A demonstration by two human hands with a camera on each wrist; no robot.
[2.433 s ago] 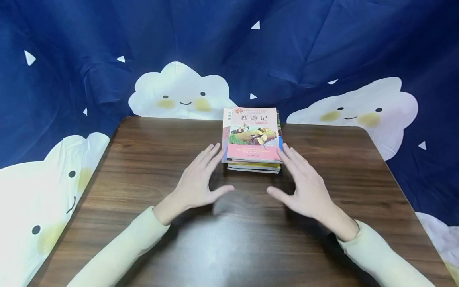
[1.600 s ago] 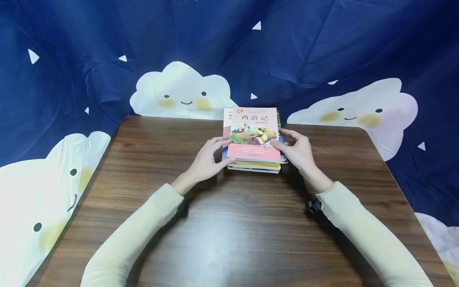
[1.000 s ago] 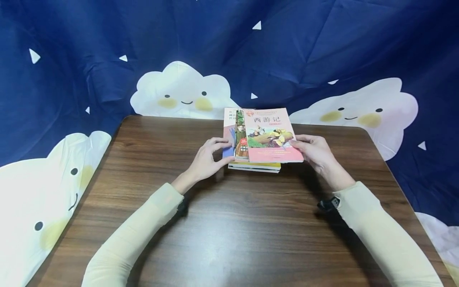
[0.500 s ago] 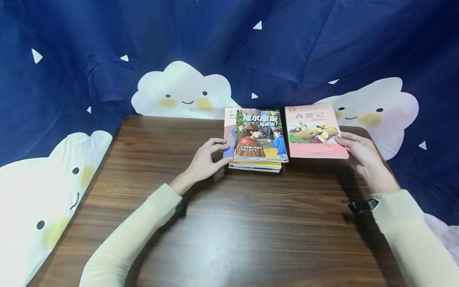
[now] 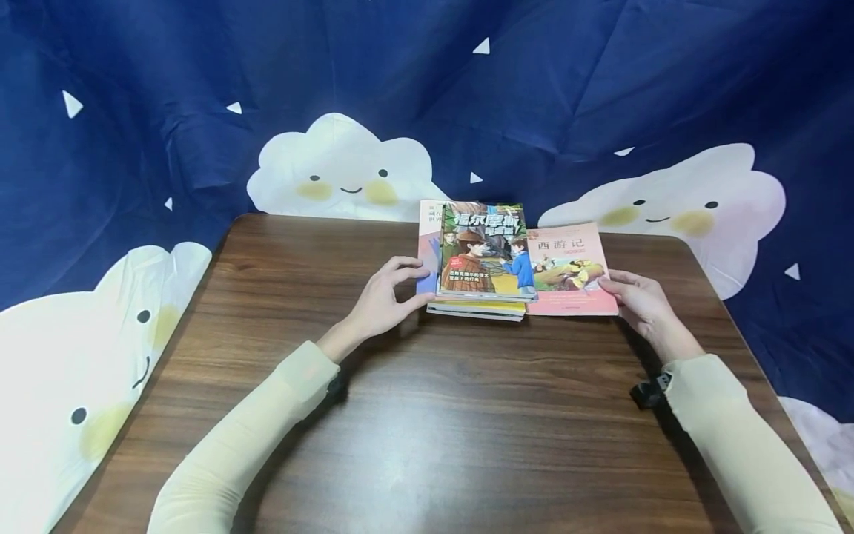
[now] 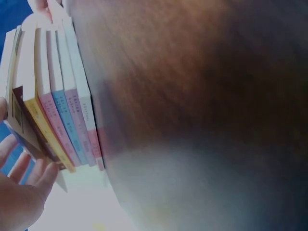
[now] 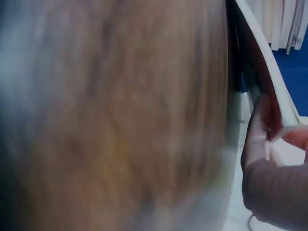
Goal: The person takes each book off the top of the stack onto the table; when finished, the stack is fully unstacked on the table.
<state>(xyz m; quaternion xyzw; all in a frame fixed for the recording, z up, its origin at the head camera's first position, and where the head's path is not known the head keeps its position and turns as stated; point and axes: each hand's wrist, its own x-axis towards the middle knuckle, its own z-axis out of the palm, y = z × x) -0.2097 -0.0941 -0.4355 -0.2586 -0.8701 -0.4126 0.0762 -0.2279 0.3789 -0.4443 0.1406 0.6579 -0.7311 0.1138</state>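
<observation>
In the head view a stack of paperback books stands at the table's back, topped by a comic-style book [image 5: 483, 256] with two cartoon figures. A pale pink-and-blue book [image 5: 427, 248] juts out beneath it on the left. My left hand [image 5: 382, 300] rests against the stack's left side, thumb near the front corner; the left wrist view shows its fingertips at the upper spines, above several coloured spines [image 6: 65, 122]. My right hand [image 5: 643, 310] pinches a pink picture-cover book [image 5: 572, 302] by its right edge, thumb on top, fingers beneath. The top book overlaps its left edge in the head view.
The brown wooden table [image 5: 427, 415] spreads in front of the stack and to both sides. Behind it hangs a dark blue curtain [image 5: 534, 89] with smiling white clouds. A black wrist strap [image 5: 649, 393] shows under the right sleeve.
The right hand took the pink book off the stack, drew it out to the right, then brought it lower and back beside the stack. The left hand came to the stack's left side and stayed.
</observation>
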